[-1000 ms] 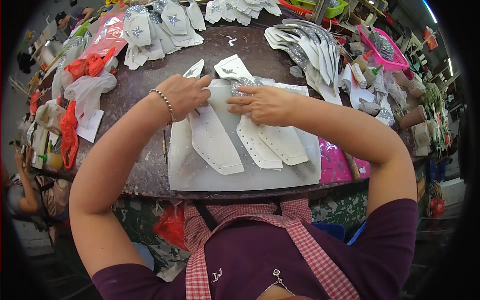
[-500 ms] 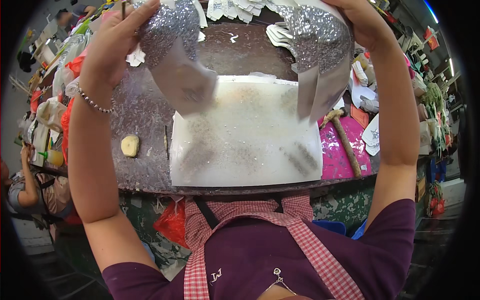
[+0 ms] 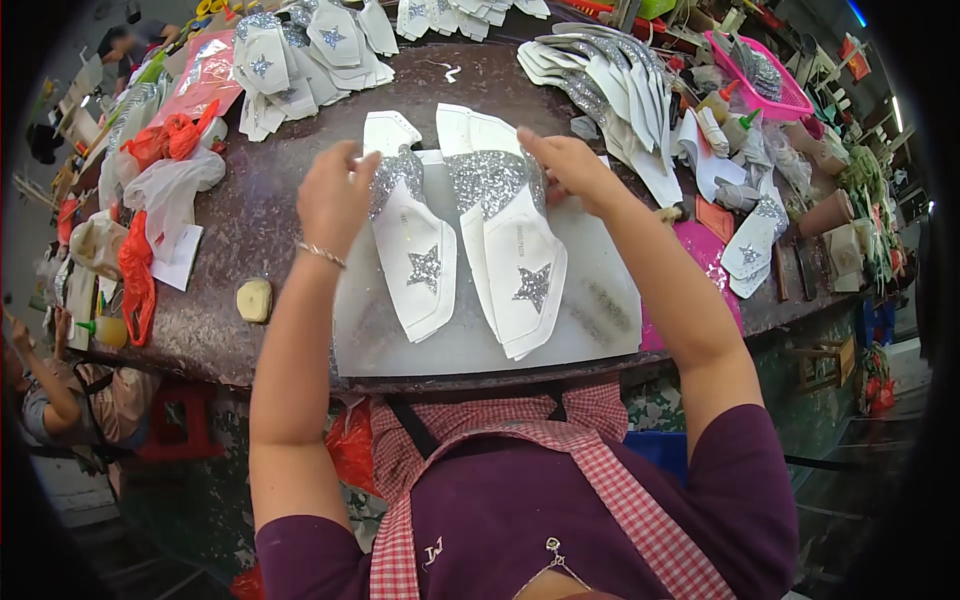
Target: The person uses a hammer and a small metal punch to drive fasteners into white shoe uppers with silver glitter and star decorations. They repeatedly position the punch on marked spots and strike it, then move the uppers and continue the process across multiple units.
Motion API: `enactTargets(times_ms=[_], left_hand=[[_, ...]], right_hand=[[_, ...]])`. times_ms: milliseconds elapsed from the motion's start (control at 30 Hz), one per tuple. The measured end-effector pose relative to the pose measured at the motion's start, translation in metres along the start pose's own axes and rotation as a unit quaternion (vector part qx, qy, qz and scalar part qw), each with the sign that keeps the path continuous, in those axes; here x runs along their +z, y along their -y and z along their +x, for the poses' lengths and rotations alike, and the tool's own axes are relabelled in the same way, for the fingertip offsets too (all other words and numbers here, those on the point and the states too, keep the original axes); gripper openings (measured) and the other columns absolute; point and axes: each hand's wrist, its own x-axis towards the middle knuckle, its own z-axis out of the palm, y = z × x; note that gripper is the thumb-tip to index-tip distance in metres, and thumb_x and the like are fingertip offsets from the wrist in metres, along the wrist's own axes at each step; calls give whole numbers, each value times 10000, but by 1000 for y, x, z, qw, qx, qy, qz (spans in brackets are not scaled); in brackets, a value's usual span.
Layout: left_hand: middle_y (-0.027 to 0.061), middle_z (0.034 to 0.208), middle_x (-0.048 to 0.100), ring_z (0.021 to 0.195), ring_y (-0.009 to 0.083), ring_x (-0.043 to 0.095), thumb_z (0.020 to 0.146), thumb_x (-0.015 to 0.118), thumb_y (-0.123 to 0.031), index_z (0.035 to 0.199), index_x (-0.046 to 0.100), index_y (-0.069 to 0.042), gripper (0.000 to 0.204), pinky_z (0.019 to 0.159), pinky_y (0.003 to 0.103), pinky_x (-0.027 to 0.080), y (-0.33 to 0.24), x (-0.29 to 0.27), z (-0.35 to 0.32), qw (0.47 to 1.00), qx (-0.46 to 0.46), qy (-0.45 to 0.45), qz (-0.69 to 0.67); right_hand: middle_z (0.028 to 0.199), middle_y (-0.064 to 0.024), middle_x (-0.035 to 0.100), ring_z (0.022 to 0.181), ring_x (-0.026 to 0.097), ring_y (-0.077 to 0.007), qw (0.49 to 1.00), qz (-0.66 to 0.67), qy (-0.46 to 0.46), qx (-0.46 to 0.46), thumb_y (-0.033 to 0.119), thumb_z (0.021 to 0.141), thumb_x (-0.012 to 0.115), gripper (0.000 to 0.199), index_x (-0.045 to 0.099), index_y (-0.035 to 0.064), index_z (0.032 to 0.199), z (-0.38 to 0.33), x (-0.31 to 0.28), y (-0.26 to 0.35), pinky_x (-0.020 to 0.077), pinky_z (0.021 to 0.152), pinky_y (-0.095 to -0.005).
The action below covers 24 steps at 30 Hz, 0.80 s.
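Note:
Two overlapping sets of white shoe-upper pieces with silver glitter bands and glitter stars lie side by side: a left set [image 3: 420, 262] and a right set [image 3: 525, 268]. Under them is a pale translucent board [image 3: 385, 345]. My left hand [image 3: 335, 195] is at the upper left edge of the left set, slightly blurred, thumb and fingers apart. Stretched fingers of my right hand [image 3: 575, 172] touch the upper right edge of the right set. Neither hand appears to grip the pieces, though some fingertips are hard to make out.
More upper pieces lie in stacks at far left [image 3: 325, 65] and far right [image 3: 620, 90]. A pink basket [image 3: 790, 95] stands beyond. A yellowish lump [image 3: 254, 300] sits left of the board. My right forearm covers most of a hammer [image 3: 672, 213]. Another person [image 3: 85, 395] sits at left.
The two sets of shoe-upper pieces came down from my raised hands and now rest flat on the board, stars facing up. Both hands moved nearer and inward.

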Motion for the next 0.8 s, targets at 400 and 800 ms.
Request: enactTargets(times_ms=[400, 800], left_hand=[[112, 983, 672, 819, 310, 676, 871, 698, -258, 1221, 605, -86, 401, 723, 425, 526, -79, 22, -69, 982, 33, 185, 15], [70, 1023, 634, 935, 167, 609, 950, 619, -115, 1126, 638, -13, 204, 840, 309, 480, -30, -14, -67, 951, -56, 108, -285]], right_hand=[[943, -70, 705, 753, 672, -124, 983, 180, 7, -49, 100, 827, 751, 407, 617, -65, 1174, -46, -19, 5, 537, 672, -259], [1467, -221, 423, 1362, 406, -315, 972, -102, -98, -188, 400, 945, 631, 573, 546, -7, 1340, -21, -25, -60, 316, 1115, -372]])
